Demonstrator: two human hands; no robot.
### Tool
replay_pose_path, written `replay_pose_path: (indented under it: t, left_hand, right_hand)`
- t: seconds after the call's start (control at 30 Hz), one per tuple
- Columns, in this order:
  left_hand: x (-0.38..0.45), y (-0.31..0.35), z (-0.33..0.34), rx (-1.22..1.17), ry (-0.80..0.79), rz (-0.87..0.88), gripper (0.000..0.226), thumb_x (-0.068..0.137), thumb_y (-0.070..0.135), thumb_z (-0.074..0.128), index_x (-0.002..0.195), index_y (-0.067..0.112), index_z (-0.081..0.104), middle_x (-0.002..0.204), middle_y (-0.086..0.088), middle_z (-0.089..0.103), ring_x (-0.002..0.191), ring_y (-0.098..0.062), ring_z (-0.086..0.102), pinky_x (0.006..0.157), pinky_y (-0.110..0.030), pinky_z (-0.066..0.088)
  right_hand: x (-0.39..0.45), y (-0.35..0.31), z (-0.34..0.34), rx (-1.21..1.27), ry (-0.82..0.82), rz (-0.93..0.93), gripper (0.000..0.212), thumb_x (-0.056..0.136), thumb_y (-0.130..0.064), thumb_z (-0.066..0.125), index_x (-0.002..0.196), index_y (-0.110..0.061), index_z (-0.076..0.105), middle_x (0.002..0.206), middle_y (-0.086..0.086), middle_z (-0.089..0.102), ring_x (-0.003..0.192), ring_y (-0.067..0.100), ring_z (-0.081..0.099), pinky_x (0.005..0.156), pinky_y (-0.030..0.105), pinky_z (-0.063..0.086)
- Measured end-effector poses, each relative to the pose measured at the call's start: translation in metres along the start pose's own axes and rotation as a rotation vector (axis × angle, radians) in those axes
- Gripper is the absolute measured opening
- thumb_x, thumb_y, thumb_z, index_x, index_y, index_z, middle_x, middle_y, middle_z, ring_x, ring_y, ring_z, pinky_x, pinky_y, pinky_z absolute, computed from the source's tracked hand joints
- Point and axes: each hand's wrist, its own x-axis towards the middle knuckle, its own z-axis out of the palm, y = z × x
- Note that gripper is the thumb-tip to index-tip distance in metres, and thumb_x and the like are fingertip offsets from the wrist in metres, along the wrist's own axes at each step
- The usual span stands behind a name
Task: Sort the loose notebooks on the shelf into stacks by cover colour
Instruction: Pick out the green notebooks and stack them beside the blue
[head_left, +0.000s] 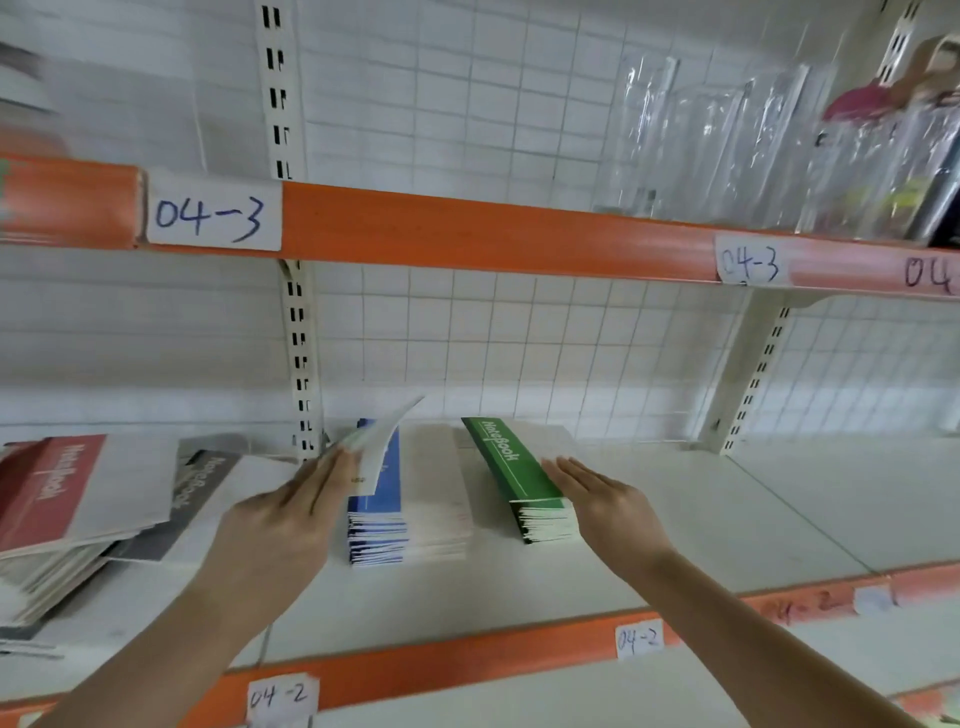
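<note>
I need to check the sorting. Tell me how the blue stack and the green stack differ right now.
The blue stack has blue-edged covers; the green stack has a green cover with white "NoteBook" lettering. The left hand holds a notebook above the blue stack, tilted and not yet laid down; the green stack has only the right hand lying flat on its right side. The blue stack stands left of the green. Both rest on the same white shelf.
</note>
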Motion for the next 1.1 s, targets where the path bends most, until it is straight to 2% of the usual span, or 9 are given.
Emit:
replay_pose_path:
  t: [0.2,0.3,0.4,0.47,0.57,0.67,0.77,0.9,1.1]
  left_hand:
    - [0.037,0.044,0.028,0.027,0.019,0.085,0.041,0.089,-0.007,0.028,0.122,-0.005,0.051,0.111,-0.019,0.07,0.073,-0.027,0.073,0.046,-0.03,0.052]
    - [0.056,0.061,0.028,0.087,0.002,0.104,0.045,0.092,-0.008,0.015,0.119,-0.005,0.051,0.105,-0.018,0.072,0.072,-0.025,0.073,0.042,-0.029,0.047]
    - [0.071,0.074,0.034,0.112,0.0,0.075,0.047,0.097,-0.007,0.007,0.112,-0.004,0.051,0.094,-0.015,0.073,0.065,-0.022,0.071,0.038,-0.028,0.045]
    - [0.077,0.081,0.045,0.111,0.005,0.091,0.037,0.092,-0.01,0.019,0.112,-0.004,0.05,0.093,-0.015,0.073,0.068,-0.023,0.072,0.04,-0.028,0.046]
    - [0.09,0.093,0.067,0.089,-0.044,0.118,0.038,0.078,-0.011,0.039,0.115,-0.005,0.048,0.095,-0.018,0.072,0.074,-0.027,0.073,0.042,-0.029,0.05]
    - [0.11,0.115,0.088,0.085,-0.214,0.142,0.042,0.072,-0.004,0.056,0.113,-0.01,0.055,0.095,-0.022,0.071,0.074,-0.035,0.072,0.041,-0.032,0.054]
    - [0.138,0.142,0.097,0.056,-0.512,0.124,0.073,0.047,0.007,0.088,0.114,-0.012,0.064,0.107,-0.027,0.068,0.085,-0.042,0.07,0.05,-0.037,0.057]
    - [0.159,0.179,0.118,-0.02,-0.717,0.137,0.06,0.089,-0.008,0.049,0.143,-0.015,0.021,0.137,-0.036,0.042,0.112,-0.051,0.053,0.077,-0.046,0.05]
    - [0.161,0.206,0.144,-0.222,-0.732,0.087,0.036,0.095,0.004,0.043,0.131,0.004,0.049,0.113,-0.014,0.059,0.099,-0.035,0.057,0.061,-0.035,0.033]
  right_hand:
    - [-0.001,0.049,0.018,-0.059,-0.129,0.049,0.082,0.032,0.019,0.08,0.108,-0.011,0.073,0.103,0.003,0.073,0.088,0.016,0.072,0.056,0.025,0.057]
    - [0.01,0.058,0.022,-0.031,-0.195,0.093,0.087,0.039,0.006,0.087,0.119,-0.021,0.066,0.108,-0.003,0.071,0.092,0.011,0.07,0.064,0.021,0.056]
    - [0.013,0.066,0.03,0.02,-0.398,0.083,0.053,0.097,-0.018,0.048,0.147,-0.028,0.034,0.148,-0.007,0.041,0.134,0.012,0.041,0.107,0.028,0.038]
    - [0.012,0.071,0.035,0.117,-0.515,0.105,0.048,0.101,-0.034,0.028,0.148,-0.029,0.03,0.153,-0.009,0.031,0.141,0.012,0.029,0.114,0.03,0.028]
    - [0.011,0.078,0.037,0.24,-0.554,0.124,0.047,0.101,-0.038,0.026,0.147,-0.035,0.031,0.155,-0.013,0.025,0.144,0.006,0.018,0.118,0.028,0.018]
    - [0.008,0.082,0.032,0.283,-0.54,0.12,0.047,0.099,-0.033,0.033,0.145,-0.04,0.033,0.155,-0.016,0.022,0.144,0.004,0.013,0.115,0.023,0.015]
    - [0.003,0.087,0.027,0.243,-0.482,0.218,0.05,0.097,-0.028,0.041,0.145,-0.035,0.033,0.154,-0.014,0.028,0.142,0.007,0.025,0.112,0.024,0.025]
    - [-0.004,0.093,0.015,0.149,-0.385,0.295,0.048,0.094,-0.022,0.044,0.141,-0.032,0.04,0.142,-0.014,0.046,0.128,0.008,0.044,0.096,0.021,0.04]
    - [-0.015,0.105,0.004,0.08,-0.349,0.35,0.05,0.09,-0.016,0.042,0.137,-0.032,0.043,0.134,-0.015,0.052,0.12,0.006,0.049,0.087,0.019,0.043]
